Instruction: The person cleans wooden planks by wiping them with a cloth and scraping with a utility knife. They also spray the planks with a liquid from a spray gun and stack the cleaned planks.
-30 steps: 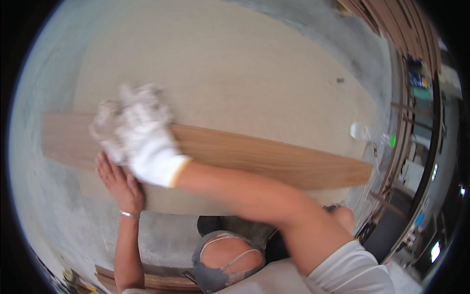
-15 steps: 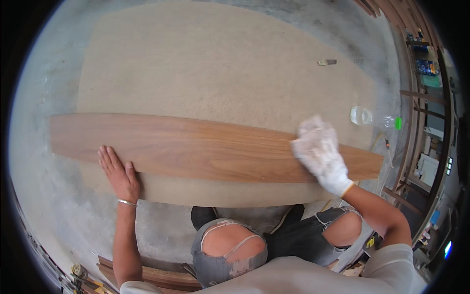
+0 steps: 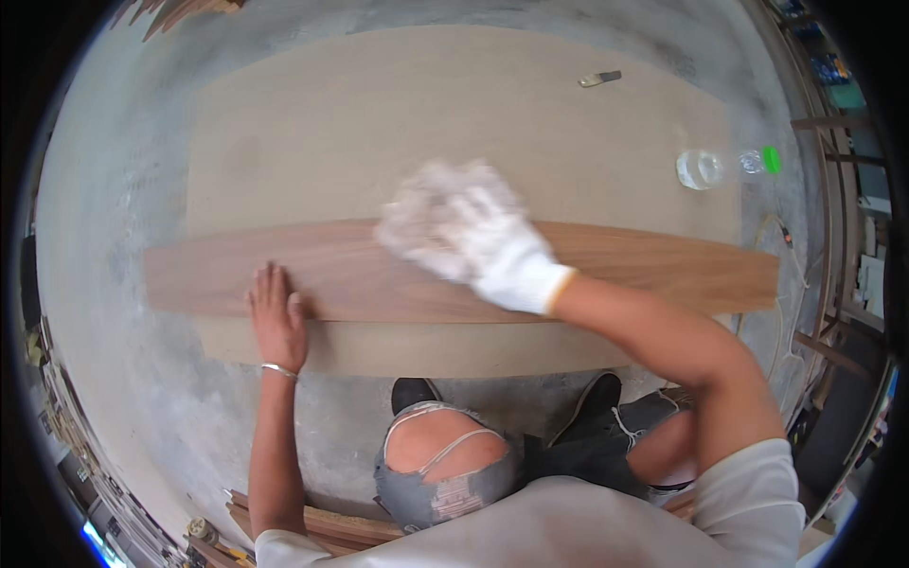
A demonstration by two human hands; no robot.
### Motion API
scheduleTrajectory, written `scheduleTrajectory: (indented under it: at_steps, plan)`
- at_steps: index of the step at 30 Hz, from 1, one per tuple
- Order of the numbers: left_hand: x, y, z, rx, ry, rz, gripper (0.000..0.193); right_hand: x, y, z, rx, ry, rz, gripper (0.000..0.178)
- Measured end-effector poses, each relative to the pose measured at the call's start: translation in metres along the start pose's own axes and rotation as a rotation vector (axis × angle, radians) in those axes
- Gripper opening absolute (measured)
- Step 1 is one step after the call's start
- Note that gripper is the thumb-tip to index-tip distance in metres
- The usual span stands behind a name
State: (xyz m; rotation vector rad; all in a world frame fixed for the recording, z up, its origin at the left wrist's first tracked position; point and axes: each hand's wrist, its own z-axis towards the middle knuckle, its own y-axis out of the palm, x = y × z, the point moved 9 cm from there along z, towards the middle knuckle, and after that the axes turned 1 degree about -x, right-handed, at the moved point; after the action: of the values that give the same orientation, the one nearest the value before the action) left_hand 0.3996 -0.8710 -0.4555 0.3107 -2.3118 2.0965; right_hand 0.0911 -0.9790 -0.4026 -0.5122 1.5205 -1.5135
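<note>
A long brown wooden board (image 3: 663, 260) with tapered ends lies flat across the view on a tan sheet (image 3: 398, 104). My bare left hand (image 3: 277, 317) rests flat on the board's left part by its near edge, fingers stretched out, a bracelet at the wrist. My right hand (image 3: 507, 248), in a white work glove, is over the middle of the board, pressed on a crumpled whitish rag (image 3: 417, 222). Motion blurs both glove and rag, and the fingertips are hard to make out.
Beyond the board, at the right, a clear plastic bottle (image 3: 699, 169) with a green cap lies on its side. Farther off is a small flat tool (image 3: 599, 79) with a dark handle. A cable (image 3: 784, 232) trails near the board's right end. Wooden strips (image 3: 341, 530) lie close behind me.
My gloved right hand has swept leftward with the rag, from the board's right part to its middle. My left hand stays on the board. The whole view has shifted.
</note>
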Motion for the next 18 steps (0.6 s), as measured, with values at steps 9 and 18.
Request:
scheduleTrajectory:
  at_steps: [9,18]
  plan:
    - [0.180,0.009,0.027,-0.018,0.329,-0.147,0.052,0.069,-0.023,-0.140,-0.270,0.199,-0.367,0.043]
    - [0.292,0.031,0.045,0.030,0.443,-0.123,0.050,0.076,-0.009,-0.099,-0.008,0.170,-0.174,0.046]
